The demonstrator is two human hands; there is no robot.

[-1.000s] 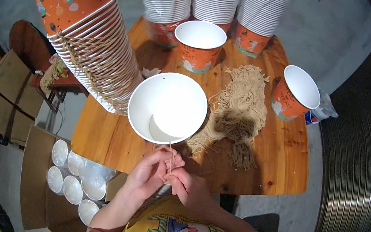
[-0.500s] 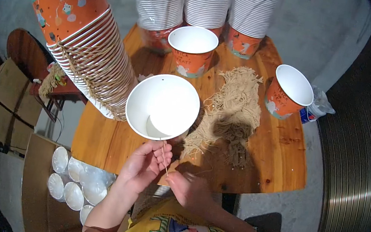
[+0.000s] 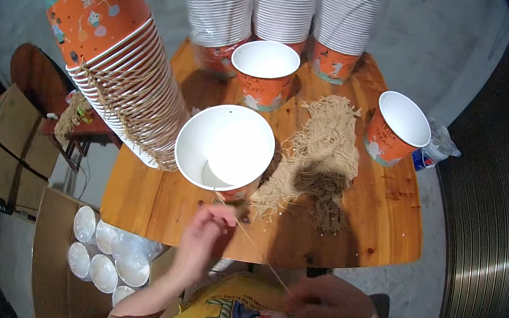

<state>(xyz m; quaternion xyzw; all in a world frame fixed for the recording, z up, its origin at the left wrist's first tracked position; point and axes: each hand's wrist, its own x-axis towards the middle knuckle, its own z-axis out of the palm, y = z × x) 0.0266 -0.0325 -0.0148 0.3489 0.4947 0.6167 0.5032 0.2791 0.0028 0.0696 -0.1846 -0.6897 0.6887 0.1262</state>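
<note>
A paper bucket [image 3: 226, 148] with a white inside and an orange outside stands near the table's front edge, with a small dark hole high in its far wall. From its near rim a thin tan string [image 3: 258, 250] runs toward me, drawn out straight. Just in front of the bucket, my left hand [image 3: 208, 231] has its fingers curled at the string. Lower right, close to my yellow shirt, my right hand [image 3: 329, 301] is closed on the string's other part and slightly blurred. A heap of cut tan strings [image 3: 329, 137] lies to the bucket's right.
A tall leaning stack of strung buckets [image 3: 134, 90] rises at left. Two single buckets, one behind [image 3: 263, 88] and one at right [image 3: 395, 133], stand on the wooden table [image 3: 380, 235]. Wrapped bucket stacks [image 3: 282, 7] line the back. A carton [image 3: 52, 254] holds more buckets.
My right hand has moved down and right, pulling a longer stretch of string out from the bucket. My left hand has dropped slightly away from the rim, fingers more curled.
</note>
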